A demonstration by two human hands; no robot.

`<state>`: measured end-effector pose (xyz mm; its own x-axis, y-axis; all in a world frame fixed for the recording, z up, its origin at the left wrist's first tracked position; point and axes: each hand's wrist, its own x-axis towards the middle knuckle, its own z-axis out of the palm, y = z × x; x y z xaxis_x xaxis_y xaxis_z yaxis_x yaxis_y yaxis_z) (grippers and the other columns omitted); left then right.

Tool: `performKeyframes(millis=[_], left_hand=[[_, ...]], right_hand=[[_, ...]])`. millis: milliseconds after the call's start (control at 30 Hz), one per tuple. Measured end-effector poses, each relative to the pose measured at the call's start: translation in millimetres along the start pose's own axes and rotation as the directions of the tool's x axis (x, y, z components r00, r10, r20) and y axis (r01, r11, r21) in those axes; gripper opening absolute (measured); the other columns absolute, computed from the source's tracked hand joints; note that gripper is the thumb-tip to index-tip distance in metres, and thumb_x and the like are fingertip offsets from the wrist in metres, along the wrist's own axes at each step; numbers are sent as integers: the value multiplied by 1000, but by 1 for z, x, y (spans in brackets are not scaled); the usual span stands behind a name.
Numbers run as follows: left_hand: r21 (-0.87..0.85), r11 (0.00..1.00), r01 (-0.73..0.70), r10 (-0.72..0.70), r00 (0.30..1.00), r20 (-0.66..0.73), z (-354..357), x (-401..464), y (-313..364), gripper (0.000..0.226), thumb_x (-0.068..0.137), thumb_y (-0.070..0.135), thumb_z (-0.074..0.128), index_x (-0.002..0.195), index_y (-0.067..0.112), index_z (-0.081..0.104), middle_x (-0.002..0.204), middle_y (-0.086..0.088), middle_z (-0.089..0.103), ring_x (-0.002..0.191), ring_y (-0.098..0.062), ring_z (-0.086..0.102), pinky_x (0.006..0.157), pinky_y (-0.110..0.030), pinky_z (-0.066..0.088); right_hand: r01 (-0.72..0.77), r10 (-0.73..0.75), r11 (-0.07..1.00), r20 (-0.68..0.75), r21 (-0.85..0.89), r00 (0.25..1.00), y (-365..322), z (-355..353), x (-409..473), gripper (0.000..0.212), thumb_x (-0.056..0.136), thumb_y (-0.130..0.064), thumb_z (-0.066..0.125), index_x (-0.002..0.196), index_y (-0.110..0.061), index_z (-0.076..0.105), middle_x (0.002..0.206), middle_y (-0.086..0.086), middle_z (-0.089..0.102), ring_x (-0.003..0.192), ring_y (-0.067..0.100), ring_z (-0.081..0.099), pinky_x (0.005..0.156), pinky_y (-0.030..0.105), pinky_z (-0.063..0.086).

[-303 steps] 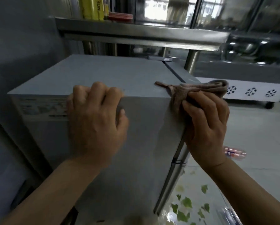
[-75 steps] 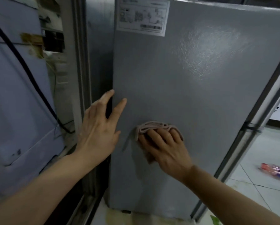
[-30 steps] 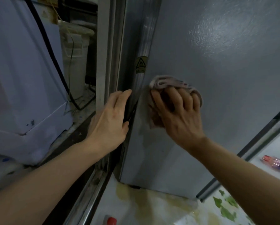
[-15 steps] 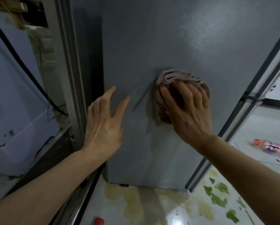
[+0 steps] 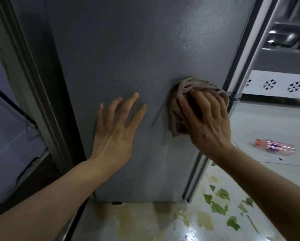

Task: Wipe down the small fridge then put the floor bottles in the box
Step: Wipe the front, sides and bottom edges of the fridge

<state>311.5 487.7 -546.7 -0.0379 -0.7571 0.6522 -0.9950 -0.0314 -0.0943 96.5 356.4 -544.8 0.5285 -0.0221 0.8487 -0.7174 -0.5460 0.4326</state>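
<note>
The right hand [image 5: 209, 122] pressed one bunched cloth [image 5: 185, 94] against the grey side of the small fridge [image 5: 128, 49], near its front edge, while the left hand [image 5: 116, 126] lay flat and spread beside it. Wiping looked unfinished; one bottle [image 5: 274, 149] lay on the floor [image 5: 267, 122], unboxed, no box in sight.
</note>
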Motion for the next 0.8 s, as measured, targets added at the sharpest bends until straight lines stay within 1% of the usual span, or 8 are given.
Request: performKeyframes(millis=[67, 133, 200, 300, 367, 433, 633, 800], left_hand=[[3, 1000, 25, -25, 1000, -7, 3, 1, 4, 91, 63, 2, 72, 143, 21, 34, 151, -4, 13, 132, -36, 23, 107, -62, 14], [23, 999, 29, -29, 1000, -9, 5, 0, 4, 92, 65, 2, 72, 144, 22, 31, 152, -5, 13, 133, -38, 23, 108, -62, 13], [33, 999, 26, -25, 999, -22, 5, -1, 4, 90, 65, 2, 72, 144, 21, 33, 153, -8, 16, 133, -38, 22, 108, -62, 12], [27, 1000, 12, -10, 998, -60, 6, 1, 9, 85, 65, 0, 71, 141, 16, 37, 151, -10, 21, 133, -35, 21, 108, -60, 9], [25, 999, -27, 29, 997, -77, 9, 4, 16, 85, 62, -2, 71, 140, 14, 40, 150, -9, 20, 132, -34, 21, 108, -59, 8], [29, 998, -56, 58, 995, -83, 14, 6, 22, 86, 60, -3, 72, 139, 14, 41, 149, -8, 19, 132, -33, 21, 107, -58, 7], [56, 997, -58, 62, 994, -86, 33, 3, 22, 93, 61, -1, 72, 143, 19, 33, 152, -7, 15, 135, -33, 18, 107, -59, 5], [117, 983, -140, 144, 989, -26, 44, -16, 18, 96, 57, 0, 76, 140, 18, 33, 150, -8, 18, 133, -33, 22, 105, -63, 15]], right_hand=[[-6, 1, 999, 93, 53, 996, -12, 2, -31, 62, 83, -19, 59, 140, -10, 36, 138, 17, 30, 127, 40, 32, 112, 53, 23], [103, -110, 994, 232, 42, 966, -19, -1, -68, 63, 81, -21, 60, 138, -9, 35, 137, 19, 31, 127, 41, 33, 111, 57, 28], [224, -223, 974, 320, 34, 921, -10, -8, -84, 56, 85, -20, 52, 137, -9, 36, 136, 19, 34, 126, 38, 36, 112, 54, 24], [163, -169, 986, 198, 45, 966, 16, -13, -60, 47, 90, -14, 47, 136, -8, 39, 136, 17, 35, 125, 36, 38, 113, 51, 21], [45, -46, 999, 89, 12, 995, 34, -14, -37, 54, 87, -11, 57, 137, -6, 39, 136, 17, 34, 126, 35, 36, 114, 51, 23], [9, -8, 1000, 50, -10, 999, 42, -14, -31, 61, 85, -13, 62, 140, -7, 36, 138, 17, 33, 129, 34, 34, 114, 51, 24], [-79, 77, 997, 88, 20, 993, 13, 6, -85, 62, 84, -13, 60, 140, -5, 35, 140, 18, 29, 134, 36, 27, 113, 54, 24], [115, -118, 993, 293, 25, 949, -13, 10, -152, 46, 92, -12, 42, 138, -6, 36, 138, 21, 33, 130, 37, 33, 114, 52, 21]])
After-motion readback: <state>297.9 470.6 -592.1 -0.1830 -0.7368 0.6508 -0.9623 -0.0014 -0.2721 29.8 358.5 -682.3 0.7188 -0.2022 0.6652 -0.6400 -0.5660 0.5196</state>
